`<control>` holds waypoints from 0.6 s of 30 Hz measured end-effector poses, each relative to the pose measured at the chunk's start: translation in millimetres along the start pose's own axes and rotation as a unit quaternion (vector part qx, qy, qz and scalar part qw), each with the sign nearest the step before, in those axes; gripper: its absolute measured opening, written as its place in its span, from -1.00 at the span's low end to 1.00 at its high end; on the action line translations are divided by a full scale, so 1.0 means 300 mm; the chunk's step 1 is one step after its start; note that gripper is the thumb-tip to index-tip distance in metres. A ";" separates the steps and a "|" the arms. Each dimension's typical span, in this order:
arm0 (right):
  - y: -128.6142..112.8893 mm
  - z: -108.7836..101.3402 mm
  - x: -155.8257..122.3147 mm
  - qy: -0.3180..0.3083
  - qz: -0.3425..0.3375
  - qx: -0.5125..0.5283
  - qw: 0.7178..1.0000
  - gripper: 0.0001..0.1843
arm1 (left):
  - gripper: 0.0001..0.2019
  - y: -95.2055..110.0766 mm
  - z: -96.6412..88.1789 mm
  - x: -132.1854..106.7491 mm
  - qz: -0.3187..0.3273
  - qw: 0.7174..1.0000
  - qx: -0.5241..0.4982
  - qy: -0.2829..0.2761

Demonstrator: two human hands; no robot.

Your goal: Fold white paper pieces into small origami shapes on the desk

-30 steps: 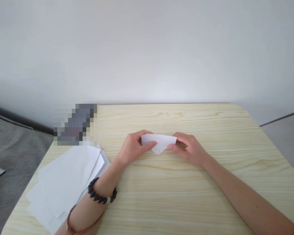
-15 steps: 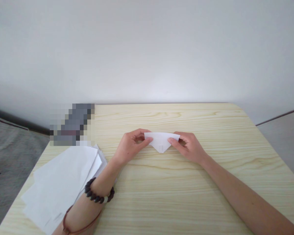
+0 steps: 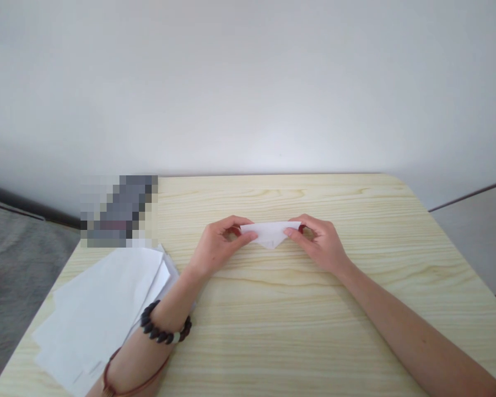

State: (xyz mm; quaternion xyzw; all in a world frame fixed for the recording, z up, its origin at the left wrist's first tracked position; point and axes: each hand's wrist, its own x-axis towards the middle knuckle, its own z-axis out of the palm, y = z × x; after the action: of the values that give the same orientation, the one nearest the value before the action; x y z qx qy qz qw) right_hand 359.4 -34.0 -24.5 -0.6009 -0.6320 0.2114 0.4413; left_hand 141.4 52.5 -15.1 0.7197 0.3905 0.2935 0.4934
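A folded piece of white paper (image 3: 268, 231) is held up over the middle of the table, its top edge straight and a blunt point hanging down at the centre. My left hand (image 3: 225, 240) pinches its left end, thumb in front and fingers behind. At the right end, my right hand (image 3: 314, 238) grips it the same way. The fingertips behind the paper are partly hidden. A dark beaded bracelet (image 3: 165, 325) circles my left wrist.
Several loose white sheets (image 3: 99, 303) lie in a stack at the left of the wood-grain table (image 3: 306, 331). Behind them is a dark, pixelated object (image 3: 126, 207). A pale wall (image 3: 273, 88) stands along the table's far edge.
The paper has tilted, so its front face and lower point look shorter. My right hand's fingers have risen slightly behind it. Both hands still hold the ends.
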 end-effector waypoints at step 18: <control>-0.019 0.005 -0.001 -0.080 -0.024 -0.020 0.996 -0.73 | -0.76 0.019 0.041 -0.017 -0.001 0.999 0.025 -0.036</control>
State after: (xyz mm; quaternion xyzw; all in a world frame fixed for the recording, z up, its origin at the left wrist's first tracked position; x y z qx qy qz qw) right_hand 354.9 -35.0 -20.9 -0.5755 -0.6834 0.2357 0.3824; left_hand 150.2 40.9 -14.1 0.7416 0.3804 0.2569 0.4893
